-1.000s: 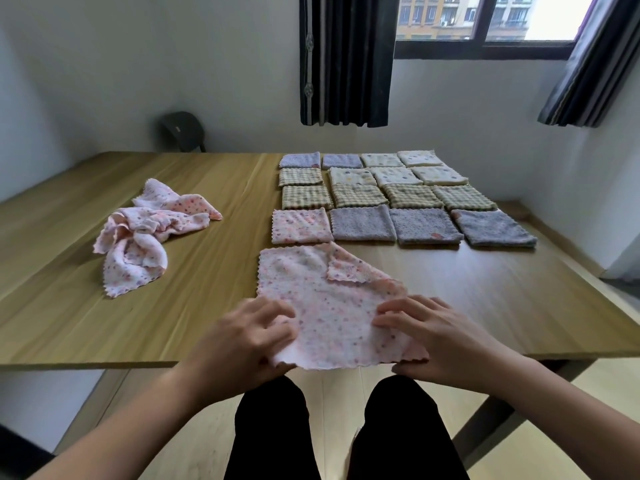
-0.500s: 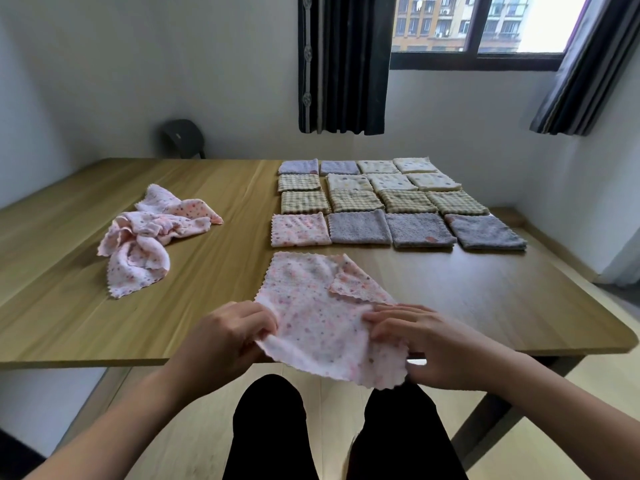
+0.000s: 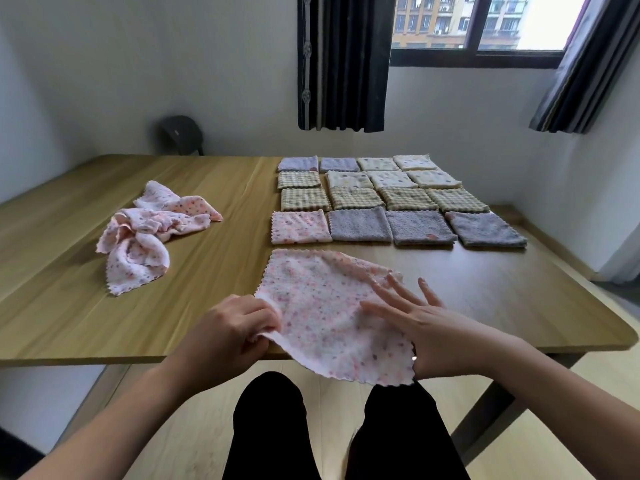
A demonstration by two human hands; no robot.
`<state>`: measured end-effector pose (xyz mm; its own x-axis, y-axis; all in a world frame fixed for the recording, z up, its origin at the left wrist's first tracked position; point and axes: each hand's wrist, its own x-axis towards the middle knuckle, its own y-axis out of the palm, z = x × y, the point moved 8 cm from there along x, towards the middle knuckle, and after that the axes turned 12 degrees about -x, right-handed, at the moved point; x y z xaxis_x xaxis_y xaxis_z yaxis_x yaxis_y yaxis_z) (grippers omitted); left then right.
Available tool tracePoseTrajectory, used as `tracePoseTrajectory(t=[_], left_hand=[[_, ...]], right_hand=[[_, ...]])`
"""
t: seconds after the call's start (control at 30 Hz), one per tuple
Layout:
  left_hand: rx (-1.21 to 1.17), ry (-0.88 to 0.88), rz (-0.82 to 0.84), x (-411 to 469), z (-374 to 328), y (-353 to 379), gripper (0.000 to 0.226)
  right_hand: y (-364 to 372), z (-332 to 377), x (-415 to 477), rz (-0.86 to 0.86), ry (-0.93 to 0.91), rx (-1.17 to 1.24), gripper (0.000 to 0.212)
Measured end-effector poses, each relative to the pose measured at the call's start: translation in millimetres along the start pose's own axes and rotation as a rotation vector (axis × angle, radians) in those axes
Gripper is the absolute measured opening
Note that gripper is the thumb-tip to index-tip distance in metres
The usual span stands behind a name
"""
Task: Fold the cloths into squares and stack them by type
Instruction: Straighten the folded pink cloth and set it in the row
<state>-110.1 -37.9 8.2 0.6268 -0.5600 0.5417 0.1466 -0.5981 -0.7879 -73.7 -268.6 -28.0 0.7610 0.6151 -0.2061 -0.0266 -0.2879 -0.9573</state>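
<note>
The pink dotted cloth (image 3: 322, 306), scallop-edged, is spread over the table's (image 3: 207, 271) near edge, pinched by the left hand (image 3: 225, 334), pressed flat by the open-fingered right hand (image 3: 429, 327).

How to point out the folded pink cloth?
On the wooden table, find the grid of folded squares near the window. The folded pink cloth ends the nearest row on the left, the only pink square there; its neighbours are grey.

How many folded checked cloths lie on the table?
5 checked cloths: four side by side in the second folded row from the front, one behind the leftmost. Others may hide beneath.
</note>
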Motion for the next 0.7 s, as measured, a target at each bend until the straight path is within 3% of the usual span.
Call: tracePoseTrajectory(t=[0.13, 0.27, 0.33, 0.47, 0.7], left_hand=[[-0.006, 0.001, 0.03, -1, 2, 2, 0.012], [-0.002, -0.005, 0.043, -1, 3, 3, 0.012], [-0.007, -0.011, 0.045, -1, 3, 4, 0.011], [-0.047, -0.022, 0.056, -1, 3, 3, 0.006], [-0.065, -0.099, -0.021, 6, 9, -5, 0.017]], right_hand=[[-1, -7, 4, 0.112, -0.045, 0.148, 0.1], [-21, -31, 10, 0.189, 0.001, 0.465, 0.071], [-25, -49, 18, 0.135, 0.135, 0.557, 0.058], [-21, -66, 29, 0.033, 0.279, 0.329, 0.062], [-52, -7, 13, -0.291, -0.029, 0.517, 0.048]])
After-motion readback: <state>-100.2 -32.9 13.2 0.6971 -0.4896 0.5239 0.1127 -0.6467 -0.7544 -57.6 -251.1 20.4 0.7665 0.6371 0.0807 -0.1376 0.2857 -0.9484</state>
